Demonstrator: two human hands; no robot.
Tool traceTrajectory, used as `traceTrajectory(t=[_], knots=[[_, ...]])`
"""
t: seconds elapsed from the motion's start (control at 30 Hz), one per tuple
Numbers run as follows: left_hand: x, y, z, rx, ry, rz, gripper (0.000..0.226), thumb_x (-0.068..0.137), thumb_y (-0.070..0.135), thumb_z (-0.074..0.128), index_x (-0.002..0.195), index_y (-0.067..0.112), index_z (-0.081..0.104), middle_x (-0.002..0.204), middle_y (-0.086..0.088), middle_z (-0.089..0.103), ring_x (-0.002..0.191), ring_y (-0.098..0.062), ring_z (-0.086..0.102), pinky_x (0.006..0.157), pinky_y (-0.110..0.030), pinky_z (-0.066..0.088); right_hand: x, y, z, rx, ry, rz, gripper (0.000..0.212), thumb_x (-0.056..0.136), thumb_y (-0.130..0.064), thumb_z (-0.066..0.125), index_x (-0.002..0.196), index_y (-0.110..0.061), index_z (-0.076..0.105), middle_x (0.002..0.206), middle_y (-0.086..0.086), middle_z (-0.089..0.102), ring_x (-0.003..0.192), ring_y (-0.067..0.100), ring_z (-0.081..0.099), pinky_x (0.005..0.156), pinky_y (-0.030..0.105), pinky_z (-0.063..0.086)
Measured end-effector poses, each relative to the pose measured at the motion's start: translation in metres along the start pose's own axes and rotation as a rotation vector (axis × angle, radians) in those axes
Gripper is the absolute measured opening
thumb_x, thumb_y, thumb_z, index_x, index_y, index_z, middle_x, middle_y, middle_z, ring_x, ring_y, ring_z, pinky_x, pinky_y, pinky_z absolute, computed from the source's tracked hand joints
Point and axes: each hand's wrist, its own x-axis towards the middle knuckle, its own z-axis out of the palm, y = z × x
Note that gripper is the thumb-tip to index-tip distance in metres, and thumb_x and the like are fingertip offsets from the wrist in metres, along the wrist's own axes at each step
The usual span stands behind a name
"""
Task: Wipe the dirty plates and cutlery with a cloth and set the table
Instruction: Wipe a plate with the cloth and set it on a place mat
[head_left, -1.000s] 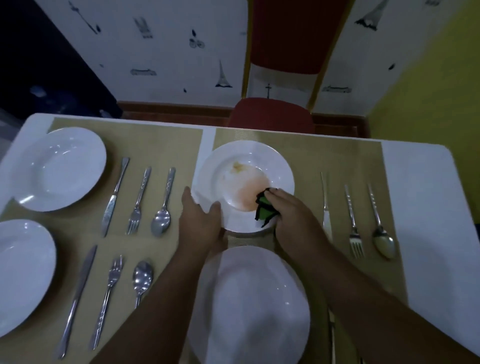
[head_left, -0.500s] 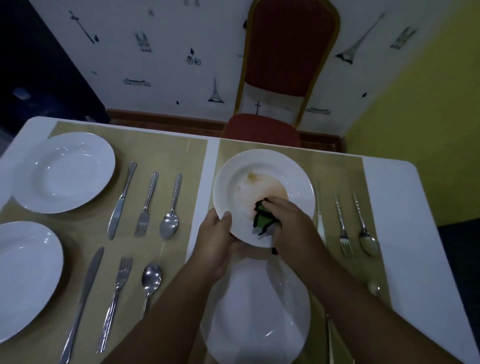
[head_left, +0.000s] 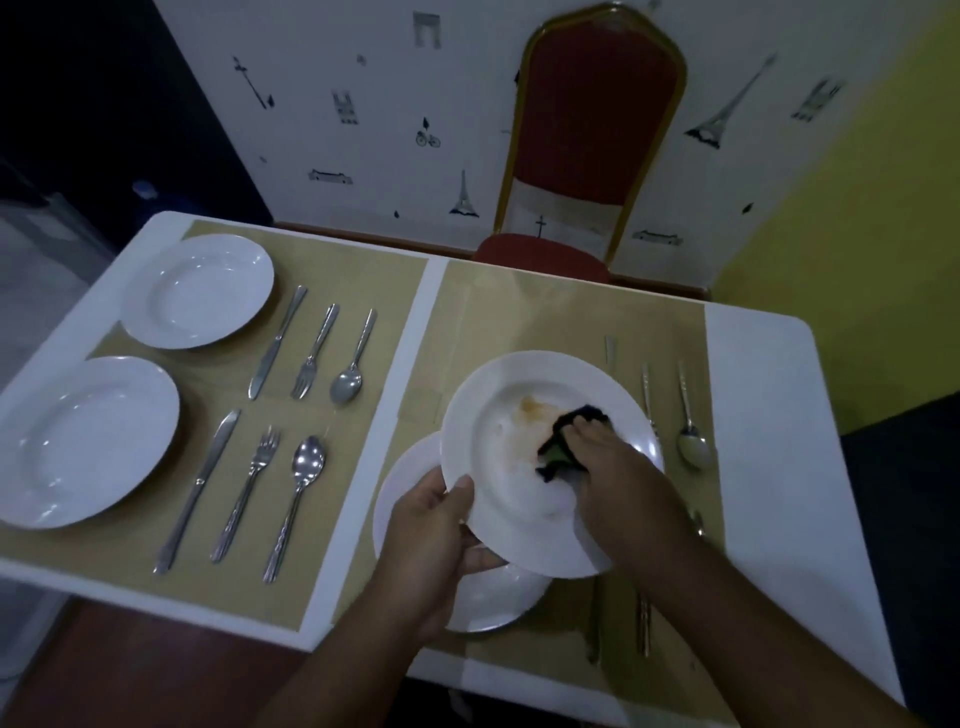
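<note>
Porcelain of this kind is judged stiff, fairly heavy and breakable, and glazed enough to be slippery under a damp cloth; the dirty plate (head_left: 511, 457) is held raised and tilted above a second white plate (head_left: 410, 486) that lies on the right-hand placemat (head_left: 545, 312) of the table (head_left: 753, 374). The left hand (head_left: 434, 535) is closed on the near-left rim, thumb on top and fingers curled beneath; that rim is judged the right place for the grip, since the well must stay free for wiping. The right hand (head_left: 613, 467) is pressed down on a dark green cloth (head_left: 563, 441) in the well; the cloth is bunched under the fingers, soft and easily folded, so it is held by pressure rather than by a pinch. An orange-brown smear (head_left: 535, 410) is seen just left of the cloth, not yet wiped away.

A one-sided hold on a tilted plate is judged risky; a hard push from the cloth could lever the rim out of the grip and drop it on the plate below, so light strokes toward the held edge are thought safer. Beside the raised plate a knife (head_left: 610, 348), a fork (head_left: 647, 395) and a spoon (head_left: 691, 441) lie on the same placemat, partly hidden by the plate and the right arm; they are thin, rigid and light, and are best taken by the handle. On the left placemat (head_left: 374, 426) two plates (head_left: 197, 291) and two sets of cutlery (head_left: 311, 353) are laid out; whether they are clean cannot be told for certain in this dim light, though no marks are seen.
</note>
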Motion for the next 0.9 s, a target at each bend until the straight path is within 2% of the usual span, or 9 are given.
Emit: traceTrajectory(t=[0.13, 0.27, 0.37, 0.43, 0.53, 0.6, 0.7, 0.8, 0.9], knots=[[-0.020, 0.000, 0.003, 0.076, -0.088, 0.019, 0.028, 0.106, 0.019, 0.047, 0.124, 0.026, 0.067, 0.109, -0.004, 0.077, 0.095, -0.029, 0.075, 0.076, -0.050, 0.062, -0.001, -0.036, -0.009, 0.082, 0.072, -0.008, 0.065, 0.090, -0.002, 0.053, 0.147, -0.008, 0.022, 0.157, 0.005, 0.017, 0.145, 0.014, 0.011, 0.106, 0.010, -0.001], [-0.019, 0.014, -0.006, 0.076, -0.100, 0.058, 0.027, 0.106, 0.019, 0.047, 0.124, 0.021, 0.067, 0.108, -0.009, 0.077, 0.094, -0.031, 0.075, 0.075, -0.046, 0.061, -0.027, -0.065, 0.000, 0.112, -0.039, -0.184, 0.060, 0.090, -0.010, 0.056, 0.145, -0.011, 0.030, 0.153, -0.001, 0.024, 0.142, 0.008, 0.017, 0.100, 0.000, -0.009], [-0.016, 0.020, -0.025, 0.052, -0.092, 0.057, 0.027, 0.106, 0.019, 0.047, 0.124, 0.021, 0.066, 0.107, -0.010, 0.077, 0.093, -0.033, 0.075, 0.068, -0.043, 0.061, -0.053, -0.058, 0.009, 0.116, -0.029, -0.183, 0.053, 0.088, -0.018, 0.060, 0.139, -0.018, 0.043, 0.144, -0.013, 0.030, 0.137, 0.004, 0.024, 0.113, 0.013, 0.006], [-0.018, 0.019, -0.035, 0.051, -0.115, 0.039, 0.027, 0.106, 0.018, 0.047, 0.125, 0.020, 0.066, 0.106, -0.009, 0.078, 0.092, -0.032, 0.076, 0.066, -0.043, 0.061, -0.055, -0.047, 0.002, 0.059, -0.035, -0.091, 0.062, 0.087, -0.015, 0.062, 0.143, -0.017, 0.034, 0.147, -0.012, 0.024, 0.141, 0.008, 0.020, 0.110, 0.011, 0.001], [-0.020, 0.013, -0.042, 0.053, -0.176, 0.010, 0.029, 0.106, 0.015, 0.046, 0.126, 0.021, 0.066, 0.112, -0.008, 0.076, 0.099, -0.032, 0.074, 0.075, -0.053, 0.061, -0.031, -0.044, -0.012, 0.055, 0.028, 0.068, 0.069, 0.087, -0.004, 0.061, 0.145, -0.009, 0.024, 0.150, -0.003, 0.018, 0.144, 0.017, 0.015, 0.109, 0.015, 0.002], [-0.020, 0.015, -0.042, 0.063, -0.223, 0.012, 0.030, 0.105, 0.015, 0.047, 0.125, 0.023, 0.068, 0.115, -0.009, 0.075, 0.104, -0.034, 0.072, 0.078, -0.055, 0.060, -0.017, -0.064, -0.008, 0.089, 0.076, 0.025, 0.070, 0.083, 0.005, 0.059, 0.144, -0.007, 0.025, 0.150, -0.002, 0.018, 0.144, 0.018, 0.015, 0.110, 0.015, 0.002], [-0.014, 0.026, -0.048, 0.071, -0.253, 0.062, 0.029, 0.105, 0.017, 0.047, 0.126, 0.018, 0.067, 0.116, -0.013, 0.074, 0.105, -0.036, 0.071, 0.080, -0.052, 0.059, -0.020, -0.098, 0.007, 0.084, 0.058, -0.097, 0.066, 0.085, -0.002, 0.061, 0.144, -0.012, 0.032, 0.152, -0.002, 0.027, 0.142, 0.010, 0.020, 0.109, 0.008, -0.001], [-0.006, 0.036, -0.066, 0.059, -0.186, 0.069, 0.026, 0.105, 0.017, 0.048, 0.123, 0.014, 0.067, 0.111, -0.013, 0.076, 0.100, -0.036, 0.073, 0.077, -0.049, 0.060, -0.047, -0.101, 0.020, 0.122, 0.019, -0.151, 0.056, 0.084, -0.002, 0.060, 0.136, -0.019, 0.047, 0.145, -0.007, 0.042, 0.136, 0.005, 0.031, 0.117, 0.026, 0.017], [-0.004, 0.035, -0.079, 0.075, -0.164, 0.051, 0.026, 0.104, 0.016, 0.049, 0.121, 0.016, 0.069, 0.109, -0.012, 0.076, 0.098, -0.035, 0.074, 0.074, -0.051, 0.060, -0.063, -0.074, 0.018, 0.160, -0.033, -0.069, 0.055, 0.080, 0.001, 0.067, 0.130, -0.021, 0.055, 0.138, -0.010, 0.046, 0.132, 0.004, 0.037, 0.115, 0.033, 0.026]])
